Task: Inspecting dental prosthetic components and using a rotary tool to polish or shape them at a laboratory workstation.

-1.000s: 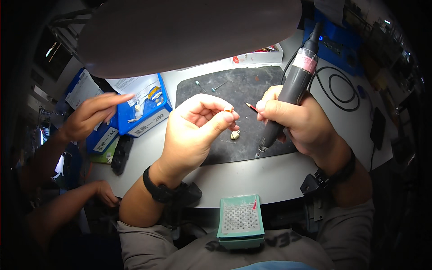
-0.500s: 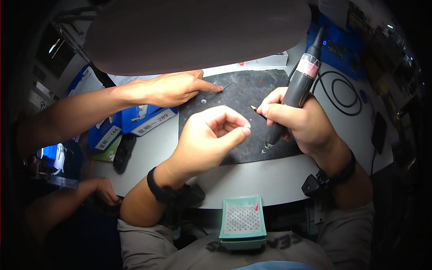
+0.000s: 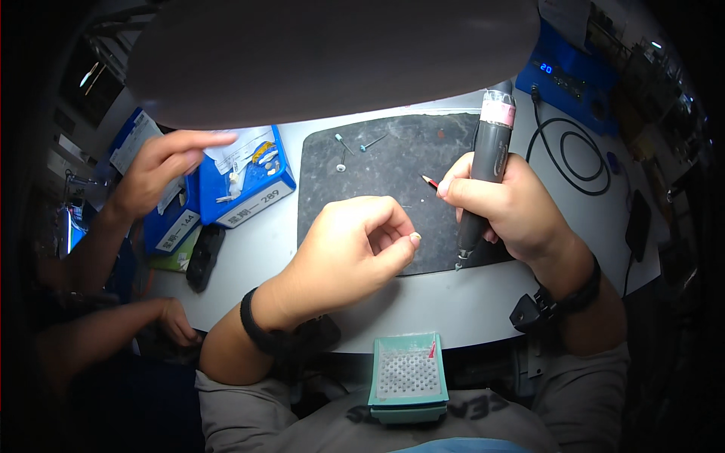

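Observation:
Over the dark mat [image 3: 404, 181], my left hand [image 3: 343, 245] is closed in a pinch. A tiny pale piece [image 3: 416, 236] shows between thumb and forefinger; its kind is too small to make out. My right hand [image 3: 517, 200] is wrapped round a dark grey rotary handpiece [image 3: 492, 155], whose small bit [image 3: 458, 266] points down by the mat's front edge. The same hand also pinches a short red-and-black pencil [image 3: 430, 182], tip toward the left. Several small shanked grinding bits lie on the mat, among them a white disc-headed bit [image 3: 340, 167] and a blue-headed bit [image 3: 364, 148].
Blue bins [image 3: 260, 192] with papers and small parts stand at left, beneath a co-worker's hand [image 3: 166, 162]. A large lamp shade [image 3: 332, 60] hangs overhead. At right are a blue control unit [image 3: 566, 75] and coiled cable [image 3: 578, 189]. A green perforated tray [image 3: 408, 370] sits in front of me.
The co-worker's pointing hand has withdrawn left from the mat to above the blue bins. My left hand has lowered slightly; the handpiece has swung more upright, its bit shifting right.

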